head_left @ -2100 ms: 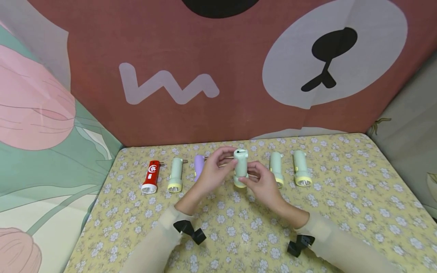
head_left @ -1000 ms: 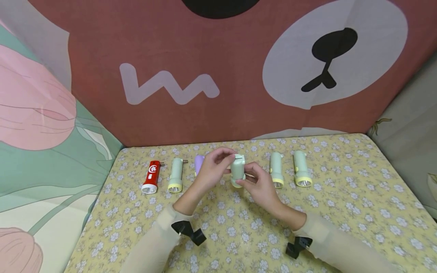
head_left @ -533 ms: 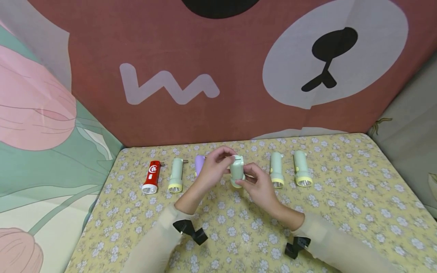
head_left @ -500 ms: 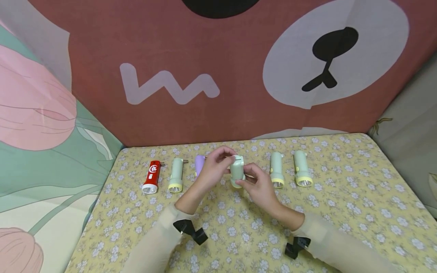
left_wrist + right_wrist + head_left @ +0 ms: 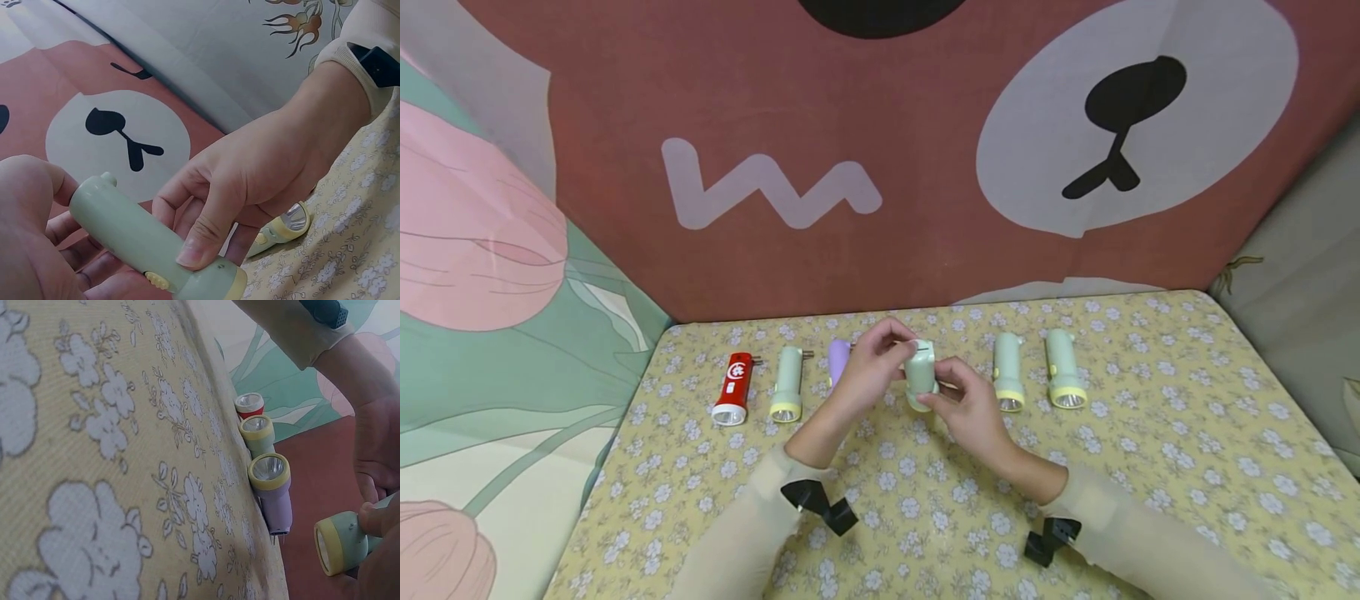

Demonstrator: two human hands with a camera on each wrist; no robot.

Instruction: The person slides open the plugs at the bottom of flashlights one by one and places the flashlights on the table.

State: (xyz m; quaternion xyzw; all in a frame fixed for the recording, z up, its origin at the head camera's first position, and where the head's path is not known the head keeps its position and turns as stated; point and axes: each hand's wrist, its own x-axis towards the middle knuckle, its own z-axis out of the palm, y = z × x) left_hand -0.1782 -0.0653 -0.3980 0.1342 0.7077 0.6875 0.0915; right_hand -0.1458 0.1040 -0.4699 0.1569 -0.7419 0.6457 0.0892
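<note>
Both hands hold one pale green flashlight (image 5: pixel 921 377) with a yellow lens ring just above the flowered table (image 5: pixel 1150 467). My left hand (image 5: pixel 874 367) grips its rear end, fingers curled over the top. My right hand (image 5: pixel 964 402) pinches the body near the lens, thumb beside the yellow switch (image 5: pixel 156 280). The left wrist view shows the same flashlight (image 5: pixel 137 240) between the two hands. In the right wrist view its lens end (image 5: pixel 340 545) sticks out past my fingers.
A row of flashlights lies along the back of the table: red (image 5: pixel 732 388), green (image 5: pixel 786 383), purple (image 5: pixel 837 358) partly behind my left hand, and two green ones (image 5: pixel 1007 372) (image 5: pixel 1062 368) on the right. A bear-print cloth (image 5: pixel 880 150) hangs behind.
The held flashlight has come down from upright to a lower, tilted pose close to the table. Both hands have stayed on it and have hardly shifted in the last half second.
</note>
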